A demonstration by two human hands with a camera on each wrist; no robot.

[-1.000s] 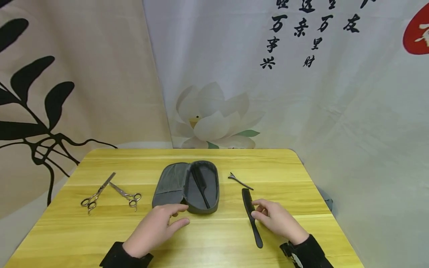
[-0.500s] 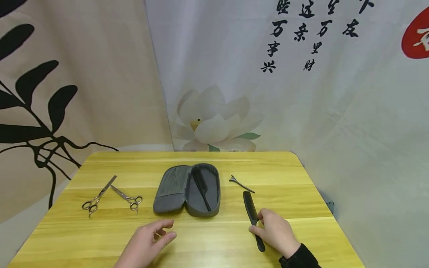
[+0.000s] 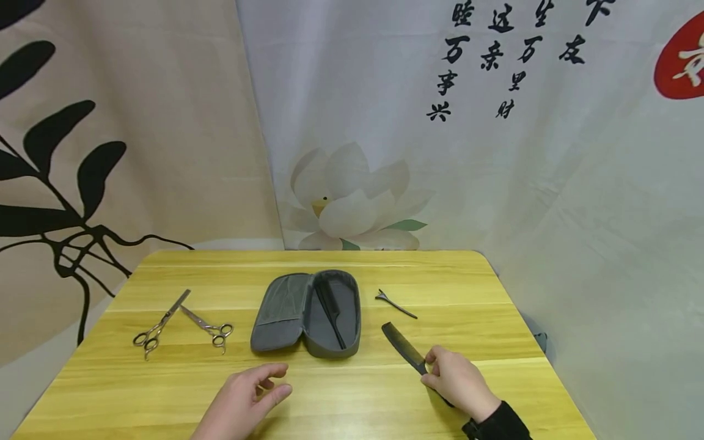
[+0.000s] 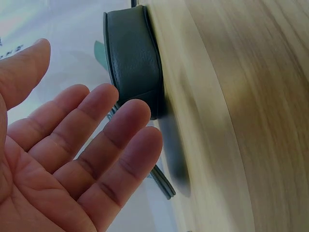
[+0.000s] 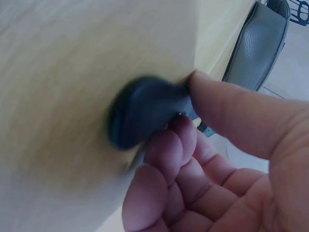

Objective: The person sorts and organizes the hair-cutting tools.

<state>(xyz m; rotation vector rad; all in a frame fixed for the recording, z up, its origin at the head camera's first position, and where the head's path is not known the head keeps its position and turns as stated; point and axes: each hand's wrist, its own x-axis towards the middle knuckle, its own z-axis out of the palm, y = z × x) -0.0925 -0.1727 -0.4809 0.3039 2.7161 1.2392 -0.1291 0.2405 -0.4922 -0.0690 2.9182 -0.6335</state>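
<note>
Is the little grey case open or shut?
Open: the grey case has its lid swung out sideways, and a black comb shows inside.

Free lane between case [image 3: 329, 350] and held comb [image 3: 404, 347], clip [image 3: 396, 305] beyond

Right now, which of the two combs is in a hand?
The comb to the right of the grey case, pinched by the right hand; the other comb lies inside that open case, untouched.
</note>
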